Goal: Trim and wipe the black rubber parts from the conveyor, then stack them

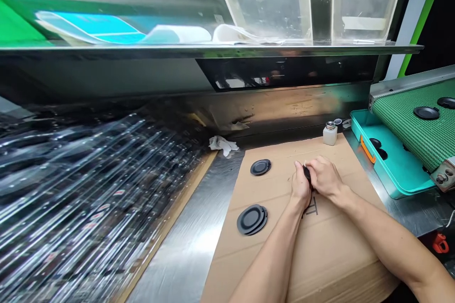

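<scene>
Both hands meet above the cardboard sheet (263,260), around one black round plastic part (306,173) held on edge. My left hand (301,183) is closed on its left side. From the right, my right hand (324,177) closes on the same part, and most of it is hidden by the fingers. A small whitish bit shows near the fingertips, too small to name. Left of the hands lie a black round plastic disc (260,166) and, nearer to me, overlapping black round discs (251,219).
A small white bottle (330,134) stands at the cardboard's far edge. On the right, a teal tray (401,170) with black parts sits under a green conveyor belt (419,113) carrying black discs. Clear plastic packs (88,208) fill the left. A crumpled white tissue (223,145) lies behind.
</scene>
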`<state>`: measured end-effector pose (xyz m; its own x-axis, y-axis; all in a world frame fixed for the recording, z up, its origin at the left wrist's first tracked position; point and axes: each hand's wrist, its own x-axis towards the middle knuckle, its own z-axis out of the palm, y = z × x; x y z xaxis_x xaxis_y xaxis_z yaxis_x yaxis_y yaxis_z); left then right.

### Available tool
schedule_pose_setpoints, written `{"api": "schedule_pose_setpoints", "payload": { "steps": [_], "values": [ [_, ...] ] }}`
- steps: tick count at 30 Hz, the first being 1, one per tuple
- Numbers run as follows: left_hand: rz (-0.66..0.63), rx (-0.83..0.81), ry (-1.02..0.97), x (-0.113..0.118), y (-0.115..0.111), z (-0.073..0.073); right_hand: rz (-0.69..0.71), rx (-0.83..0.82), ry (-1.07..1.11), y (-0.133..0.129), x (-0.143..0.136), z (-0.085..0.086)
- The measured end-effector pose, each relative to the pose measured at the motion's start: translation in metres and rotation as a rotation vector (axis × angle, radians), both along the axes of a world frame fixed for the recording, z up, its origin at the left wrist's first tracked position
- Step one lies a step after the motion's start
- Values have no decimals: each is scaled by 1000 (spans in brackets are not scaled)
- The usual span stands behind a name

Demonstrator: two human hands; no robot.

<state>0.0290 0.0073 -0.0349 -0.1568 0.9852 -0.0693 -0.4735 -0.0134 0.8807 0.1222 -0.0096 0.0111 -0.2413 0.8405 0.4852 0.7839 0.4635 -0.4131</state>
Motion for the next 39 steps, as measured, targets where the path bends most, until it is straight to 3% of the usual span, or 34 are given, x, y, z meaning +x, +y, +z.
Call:
{"api": "schedule_pose_setpoints", "payload": {
  "steps": [3, 7, 12, 16, 21, 24, 28, 33, 39],
  "values": [
    [1, -34, -21, 1, -1, 4, -7, -89, -66, 3, 10, 1],
    [-62, -67, -165, -5, 2, 12, 94, -264, 18, 6, 31, 8],
    [-93, -127, -274, -10, 7, 15, 35, -164, 295, 8, 36, 17],
    [-119, -109, -194, -8, 3, 14, 182, -203, 287, 10, 29, 7],
    [-165, -110, -135, -8, -1, 16, 28, -127, 173, 17, 38, 1],
    [-183, -136, -57, -7, -1, 16, 63, -98, 234, 18, 41, 4],
    [-196, -76, 202, -8, -3, 13, 128, -105, 122, 17, 36, 2],
    [-184, 7, 455, -9, -9, 15, 26, -108, -78, 13, 35, 0],
    [-161, 39, 458, -6, -13, 19, -4, -137, -172, 7, 35, 12]
  ]
}}
